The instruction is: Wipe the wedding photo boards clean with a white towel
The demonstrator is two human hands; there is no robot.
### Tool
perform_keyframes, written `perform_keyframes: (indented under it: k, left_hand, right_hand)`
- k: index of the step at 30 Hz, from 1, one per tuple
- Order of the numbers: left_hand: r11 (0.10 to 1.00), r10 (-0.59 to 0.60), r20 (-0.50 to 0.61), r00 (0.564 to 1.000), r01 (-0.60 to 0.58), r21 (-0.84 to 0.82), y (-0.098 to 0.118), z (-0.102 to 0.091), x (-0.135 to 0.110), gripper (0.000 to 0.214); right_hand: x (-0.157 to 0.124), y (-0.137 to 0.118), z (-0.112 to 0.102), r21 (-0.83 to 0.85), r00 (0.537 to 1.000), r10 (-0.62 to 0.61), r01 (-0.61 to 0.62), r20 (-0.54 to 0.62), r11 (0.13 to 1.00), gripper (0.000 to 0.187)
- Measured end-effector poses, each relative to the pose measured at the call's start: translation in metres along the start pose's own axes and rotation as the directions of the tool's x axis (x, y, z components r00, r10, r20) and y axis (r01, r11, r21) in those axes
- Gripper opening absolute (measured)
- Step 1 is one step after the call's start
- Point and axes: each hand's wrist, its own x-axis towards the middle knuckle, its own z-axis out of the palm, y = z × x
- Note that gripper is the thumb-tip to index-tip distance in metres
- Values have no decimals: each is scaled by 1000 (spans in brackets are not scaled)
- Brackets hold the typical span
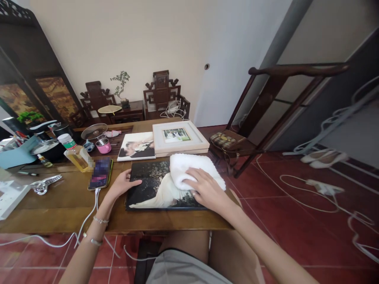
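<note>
A dark, glossy photo panel with a pale flowing gown pictured on it lies flat near the table's front edge. My left hand grips its left edge, thumb on the face and the other fingers along the side, partly hidden. On the panel's right part rests a folded, fluffy white towel. My right hand is closed on the towel with bent fingers, pressing it against the panel. Just behind are a white canvas photo print and a white picture frame lying flat on another white piece.
Left on the wooden table are a phone with a white cable, an oil-coloured bottle, a pink cup, a silver hair clip and a power strip. A wooden chair holding a bag stands right.
</note>
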Motion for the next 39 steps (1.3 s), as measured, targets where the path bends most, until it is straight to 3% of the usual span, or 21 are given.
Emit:
perform_keyframes:
  k: [3, 6, 10, 13, 16, 19, 25, 28, 31, 35, 39]
  left_hand:
    - [998, 58, -34, 998, -59, -17, -9, 4, -3, 60]
    - [992, 111, -124, 986, -103, 71, -16, 6, -5, 58]
    - [973, 138, -399, 906, -48, 228, -20, 13, -12, 62]
    - [941, 237, -448, 862, -89, 326, -20, 22, -18, 56]
    - [880, 330, -431, 840, -110, 461, -22, 29, -22, 49]
    - [823, 394, -374, 840, -140, 551, -25, 30, -23, 48]
    - [724, 485, -164, 859, -289, 626, -18, 35, -30, 53]
    - [705, 478, -53, 877, -347, 618, -13, 38, -35, 50]
    - [730, 439, -23, 898, -342, 592, -12, 39, -35, 46]
    - [717, 433, -26, 901, -328, 615, -12, 41, -34, 40]
    - [682, 403, -10, 915, -293, 670, -9, 45, -36, 39]
  right_hand:
    - [7, -4, -3, 31, 998, 57, -58, 38, 998, 35]
    - [13, -2, -1, 33, 997, 51, -53, 66, 998, 39]
    - [0, -10, 0, 41, 997, -13, 10, 75, 999, 46]
    - [-29, -29, -9, 65, 996, -60, 56, 62, 996, 42]
    - [-56, -42, -20, 87, 993, -101, 97, 53, 992, 33]
    - [-58, -37, -23, 104, 993, -99, 93, 57, 990, 31]
    - [2, 5, -2, 81, 996, -8, 0, 93, 997, 49]
    - [16, 10, 6, 83, 998, 4, -9, 64, 996, 53]
    - [0, -6, 2, 93, 998, -38, 34, 40, 995, 49]
    - [-45, -35, -18, 113, 989, -147, 142, 35, 983, 43]
    - [-67, -37, -29, 137, 978, -206, 199, 41, 970, 38]
